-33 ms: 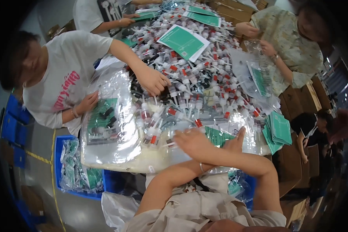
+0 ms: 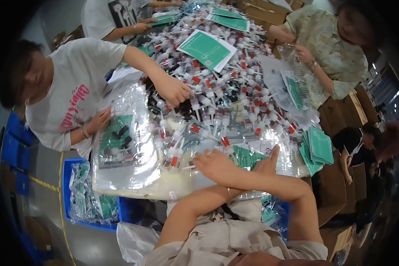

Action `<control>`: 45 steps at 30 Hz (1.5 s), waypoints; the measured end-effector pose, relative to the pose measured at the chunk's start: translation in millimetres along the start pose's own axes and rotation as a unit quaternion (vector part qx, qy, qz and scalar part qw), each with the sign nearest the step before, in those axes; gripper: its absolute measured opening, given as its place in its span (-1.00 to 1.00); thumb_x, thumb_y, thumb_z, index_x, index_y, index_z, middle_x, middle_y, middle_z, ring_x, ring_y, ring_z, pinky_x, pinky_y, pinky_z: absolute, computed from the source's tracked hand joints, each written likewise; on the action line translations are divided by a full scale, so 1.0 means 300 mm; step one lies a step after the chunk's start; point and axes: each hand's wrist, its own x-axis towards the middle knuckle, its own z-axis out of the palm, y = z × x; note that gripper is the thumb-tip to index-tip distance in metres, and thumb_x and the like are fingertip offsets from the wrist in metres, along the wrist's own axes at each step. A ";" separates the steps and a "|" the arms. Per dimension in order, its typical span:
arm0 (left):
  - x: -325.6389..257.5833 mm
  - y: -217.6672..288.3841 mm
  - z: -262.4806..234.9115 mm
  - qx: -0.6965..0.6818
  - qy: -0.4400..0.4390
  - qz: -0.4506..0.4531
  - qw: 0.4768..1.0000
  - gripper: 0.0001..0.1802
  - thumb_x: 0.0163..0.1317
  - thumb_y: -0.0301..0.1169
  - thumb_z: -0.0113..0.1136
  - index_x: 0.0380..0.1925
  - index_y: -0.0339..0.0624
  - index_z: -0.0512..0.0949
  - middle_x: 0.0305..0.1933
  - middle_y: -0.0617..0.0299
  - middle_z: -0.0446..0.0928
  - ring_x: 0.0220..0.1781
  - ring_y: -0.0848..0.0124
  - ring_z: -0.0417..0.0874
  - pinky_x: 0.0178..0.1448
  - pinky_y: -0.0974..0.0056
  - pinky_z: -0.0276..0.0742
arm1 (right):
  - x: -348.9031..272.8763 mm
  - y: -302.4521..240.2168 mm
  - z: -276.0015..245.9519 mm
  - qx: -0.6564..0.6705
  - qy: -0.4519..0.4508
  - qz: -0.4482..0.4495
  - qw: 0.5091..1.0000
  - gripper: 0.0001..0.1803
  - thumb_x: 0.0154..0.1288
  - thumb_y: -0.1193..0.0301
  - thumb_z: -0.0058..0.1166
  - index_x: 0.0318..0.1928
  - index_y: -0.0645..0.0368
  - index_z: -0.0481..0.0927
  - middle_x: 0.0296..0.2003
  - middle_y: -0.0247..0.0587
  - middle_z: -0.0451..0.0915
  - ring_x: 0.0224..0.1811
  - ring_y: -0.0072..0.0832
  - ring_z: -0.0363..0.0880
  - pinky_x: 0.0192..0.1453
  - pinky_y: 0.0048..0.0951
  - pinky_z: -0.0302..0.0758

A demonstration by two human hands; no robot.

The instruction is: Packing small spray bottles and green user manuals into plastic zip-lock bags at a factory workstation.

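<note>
My forearms cross in front of me, the right lying over the left. My left hand [image 2: 267,165] is on the right side, thumb raised, gripping a clear plastic bag [image 2: 288,166] with a green booklet [image 2: 248,157] in it. To its left, my right hand [image 2: 215,166] has its fingers curled at a small bottle [image 2: 189,167], mostly hidden under them. Just beyond lie loose small clear bottles with white nozzles and red bands [image 2: 172,160], part of a large heap [image 2: 226,95].
A co-worker's hand [image 2: 175,91] reaches into the heap from the left, beside a filled clear bag [image 2: 119,142]. Green booklets are stacked [image 2: 320,146] at the right. Blue bins [image 2: 67,186] stand below the table edge. Another person holds a bag [image 2: 292,53] at far right.
My right hand has shifted slightly left toward the loose bottles. My left hand stays at the bag. The co-worker's hand on the left has barely moved.
</note>
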 end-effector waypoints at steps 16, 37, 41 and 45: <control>-0.100 0.146 -0.213 -0.012 0.138 0.126 0.982 -0.18 0.04 -0.57 -0.09 0.34 -0.39 -0.16 0.37 -0.28 0.03 0.16 -0.18 0.39 0.07 0.01 0.46 | -0.616 0.206 -0.431 0.588 0.044 0.538 0.602 -0.65 0.27 0.36 -0.01 0.00 0.31 0.41 -0.40 -0.15 0.58 -0.50 -0.48 0.60 -0.41 -0.53 0.54; -0.111 -0.025 -0.088 0.041 0.056 0.123 0.990 -0.13 -0.04 -0.61 -0.04 0.32 -0.43 -0.15 0.35 -0.36 0.02 -0.24 -0.21 0.55 -0.22 -0.06 0.50 | -0.099 0.512 -0.110 0.022 0.023 0.202 0.979 -0.80 0.11 0.53 -0.01 -0.21 0.28 0.49 -0.33 0.01 0.55 -0.28 -0.15 0.58 -0.21 -0.23 0.53; -0.107 -0.051 -0.078 0.033 0.037 0.110 0.993 -0.09 -0.07 -0.61 -0.01 0.33 -0.43 -0.17 0.35 -0.36 0.02 -0.23 -0.19 0.56 -0.23 -0.04 0.52 | -0.005 0.568 0.010 -0.092 -0.102 0.290 0.947 -0.80 0.07 0.56 -0.05 -0.23 0.30 0.45 -0.33 0.02 0.54 -0.29 -0.08 0.59 -0.23 -0.20 0.56; -0.108 -0.064 -0.074 0.022 0.043 0.122 0.991 -0.09 -0.07 -0.61 0.00 0.32 -0.45 -0.16 0.36 -0.34 0.02 -0.20 -0.18 0.55 -0.22 -0.02 0.53 | -0.026 0.635 -0.002 -0.073 0.075 0.250 0.963 -0.83 0.10 0.56 -0.07 -0.24 0.26 0.44 -0.33 0.03 0.54 -0.32 -0.04 0.59 -0.28 -0.15 0.54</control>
